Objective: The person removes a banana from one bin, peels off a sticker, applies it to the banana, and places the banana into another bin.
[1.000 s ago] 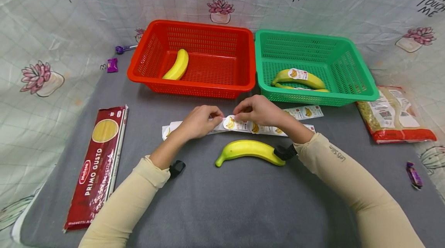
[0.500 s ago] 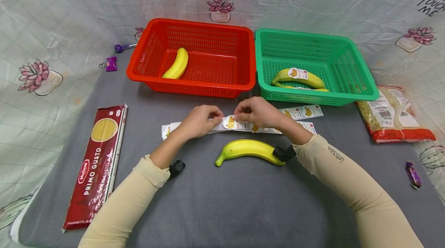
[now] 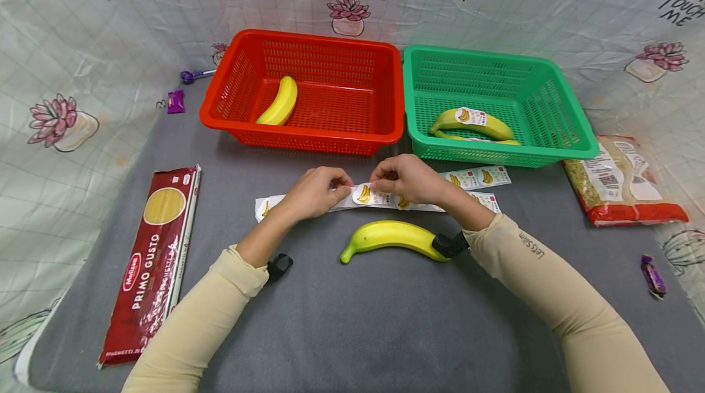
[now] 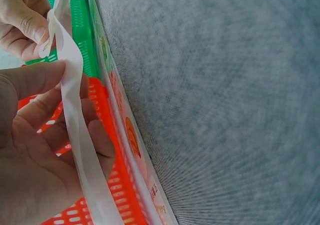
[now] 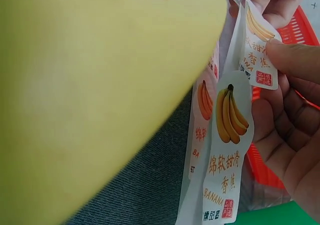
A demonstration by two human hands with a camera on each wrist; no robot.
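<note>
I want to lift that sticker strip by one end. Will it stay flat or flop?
Probably flop: the sticker strip looks like thin paper and already bends between the left hand and right hand. It likely weighs little. A sticker part peeled from the backing might cling to fingers.

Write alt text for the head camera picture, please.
Two hands, the left hand and right hand, pinch a strip of banana stickers above a banana on a grey table, behind them a red basket and a green basket.
</note>
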